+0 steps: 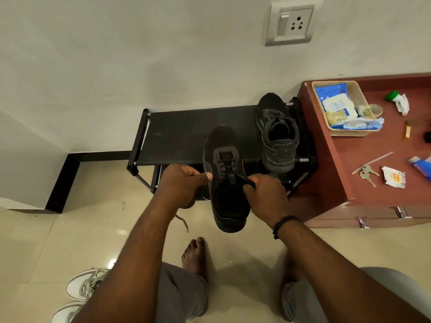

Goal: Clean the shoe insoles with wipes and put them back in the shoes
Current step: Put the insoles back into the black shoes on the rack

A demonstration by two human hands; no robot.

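Both hands held one black shoe (225, 180) above the rack (186, 131): left hand (184, 183) curled at its side, apparently pinching a lace; right hand (263, 194) gripped the laces (242, 177). Second shoe (277, 134) stood on the rack; wipes (338, 106) lay in a basket (349, 132) on the table (373, 187).

Matt black cloth shoe (225, 159), glossy tiled floor (98, 229), woven basket (363, 132)

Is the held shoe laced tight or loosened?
Loosened: both hands pull the laces apart on the shoe, its mouth gaping. Insole: cannot tell.
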